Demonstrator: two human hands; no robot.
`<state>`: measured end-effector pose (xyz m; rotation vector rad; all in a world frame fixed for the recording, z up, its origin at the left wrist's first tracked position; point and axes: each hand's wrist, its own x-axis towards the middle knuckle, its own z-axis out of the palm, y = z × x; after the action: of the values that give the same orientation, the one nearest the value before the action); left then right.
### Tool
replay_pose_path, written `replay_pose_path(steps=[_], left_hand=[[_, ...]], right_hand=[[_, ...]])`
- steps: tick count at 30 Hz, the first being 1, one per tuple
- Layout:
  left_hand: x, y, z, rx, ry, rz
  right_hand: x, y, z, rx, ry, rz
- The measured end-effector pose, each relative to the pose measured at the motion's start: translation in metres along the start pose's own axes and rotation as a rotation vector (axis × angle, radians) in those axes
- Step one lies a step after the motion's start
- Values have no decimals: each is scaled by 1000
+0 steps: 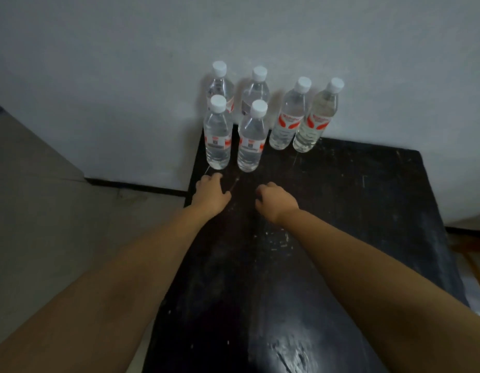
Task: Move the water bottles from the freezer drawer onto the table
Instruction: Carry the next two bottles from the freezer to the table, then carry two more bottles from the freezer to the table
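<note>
- Left hand [210, 193] and right hand [276, 201] over the black tabletop [354, 211], knuckles up, fingers loosely curled, gripping nothing; fingertips hidden from this angle.
- Left hand just short of the front-left bottle [218, 133], not touching; right hand near the front-right bottle [253, 137], a clear gap between.
- Six water bottles upright at the far end of the tabletop, by the white wall [125, 90]: two in front, two behind them [220, 87] [256, 91], and a red-labelled pair [288, 117] [315, 118] to the right, tight together.
- Freezer drawer out of view, so no telling whether more bottles remain there.
- Main risk: a careless knuckle or wrist on pulling away, clipping a front bottle; tall, narrow, closely packed, so probably a domino fall into the back row.
- Front-left bottle close to the tabletop's left edge; a sideways nudge likely enough to send it onto the floor [58, 211].
- Possibly wet, slippery bottles out of a freezer; not confirmable here.
</note>
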<state>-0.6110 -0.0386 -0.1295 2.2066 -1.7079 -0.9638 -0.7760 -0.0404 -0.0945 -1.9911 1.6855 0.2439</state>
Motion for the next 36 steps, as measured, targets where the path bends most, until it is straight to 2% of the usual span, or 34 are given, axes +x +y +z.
replay_pose_path(steps=[2, 6, 11, 16, 21, 28, 36], left_hand=[[-23, 3, 9, 121, -35, 33], [-76, 4, 28, 193, -62, 30], [-156, -10, 46, 201, 48, -33], [-236, -33, 60, 167, 128, -180], [-321, -63, 67, 124, 227, -350], [-435, -109, 78, -59, 367, -635], [-599, -162, 129, -226, 521, -950]], right_hand=[[-17, -3, 7, -106, -34, -65], [-52, -5, 22, -236, -106, -126], [-102, -2, 42, -362, -120, -252], [-152, -16, 64, -428, -112, -429], [-202, -52, 93, -563, -175, -666], [-266, -114, 145, -729, -235, -949], [-400, -174, 234, -918, -249, -1284]])
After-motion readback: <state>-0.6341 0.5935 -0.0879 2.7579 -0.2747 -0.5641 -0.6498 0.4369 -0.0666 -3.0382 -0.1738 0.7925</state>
